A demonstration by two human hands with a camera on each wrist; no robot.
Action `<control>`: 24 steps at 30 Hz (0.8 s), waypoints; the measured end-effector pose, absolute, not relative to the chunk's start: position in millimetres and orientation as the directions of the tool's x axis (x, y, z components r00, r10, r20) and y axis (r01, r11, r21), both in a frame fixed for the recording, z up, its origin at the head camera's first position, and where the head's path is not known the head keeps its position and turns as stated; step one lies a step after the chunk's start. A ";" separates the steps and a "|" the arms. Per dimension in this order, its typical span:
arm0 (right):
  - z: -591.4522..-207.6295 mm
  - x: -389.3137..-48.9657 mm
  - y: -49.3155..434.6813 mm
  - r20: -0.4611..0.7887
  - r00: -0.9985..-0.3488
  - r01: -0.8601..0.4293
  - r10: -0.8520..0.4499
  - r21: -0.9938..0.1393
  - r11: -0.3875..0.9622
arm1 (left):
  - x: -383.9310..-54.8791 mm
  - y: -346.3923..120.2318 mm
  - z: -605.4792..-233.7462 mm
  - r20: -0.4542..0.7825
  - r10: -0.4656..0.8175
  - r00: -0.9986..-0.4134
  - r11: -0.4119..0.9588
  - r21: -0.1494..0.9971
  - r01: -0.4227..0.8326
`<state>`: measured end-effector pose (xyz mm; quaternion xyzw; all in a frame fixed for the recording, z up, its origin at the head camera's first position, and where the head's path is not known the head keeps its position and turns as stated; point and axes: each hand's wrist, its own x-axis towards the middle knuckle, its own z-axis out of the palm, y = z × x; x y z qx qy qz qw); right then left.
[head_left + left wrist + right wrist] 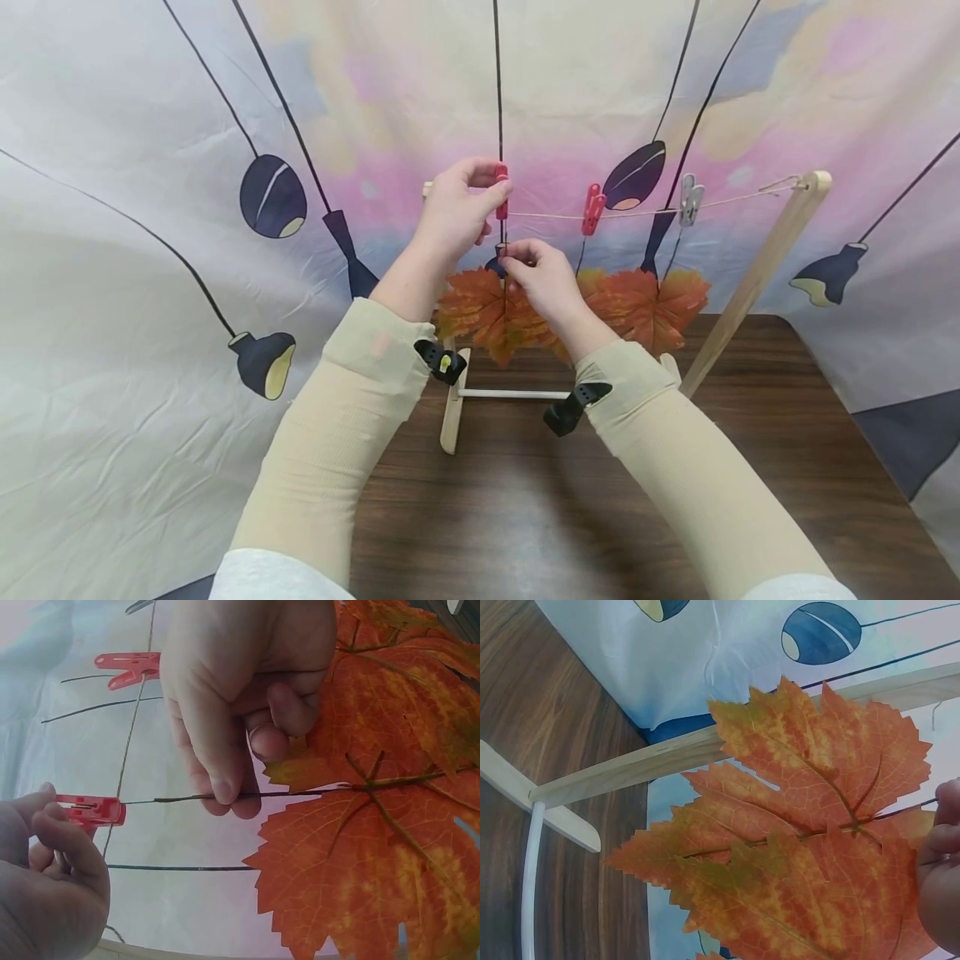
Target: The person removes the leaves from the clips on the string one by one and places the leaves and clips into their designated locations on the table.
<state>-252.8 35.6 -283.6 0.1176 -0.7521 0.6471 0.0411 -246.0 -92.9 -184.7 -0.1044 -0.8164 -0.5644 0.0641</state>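
Note:
My left hand [457, 208] pinches the handle end of a red clothespin [90, 811] on a thin string [129, 750]. With thumb and fingertips, my right hand [547, 283] pinches the dark stem [292, 793] of an orange artificial maple leaf [780, 817]. The stem's upper tip reaches the clothespin's front end, right at the string. Below the hands, the leaf hangs with its broad blade downward. To the right, a second red clothespin [593, 210] and a grey clothespin [691, 202] sit on the string, with stems below them leading down to another orange leaf [652, 304].
The string runs to a wooden post [757, 283] at the right. A white crossbar [513, 394] joins the stand's wooden feet [453, 408] on a dark brown table [480, 517]. Behind hangs a pale cloth backdrop [150, 250] printed with lamps.

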 end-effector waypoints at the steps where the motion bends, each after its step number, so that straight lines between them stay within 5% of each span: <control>1: -283.9 -252.6 35.6 0.213 -0.969 -0.229 -0.123 -0.964 0.137 | -246.1 -92.8 -184.2 0.223 0.095 -0.970 0.353 0.904 0.242; 24: -283.8 -248.7 39.2 0.202 -0.974 -0.217 -0.103 -0.960 0.178 | -247.4 -96.0 -176.6 0.340 -0.031 -0.940 0.338 0.889 0.310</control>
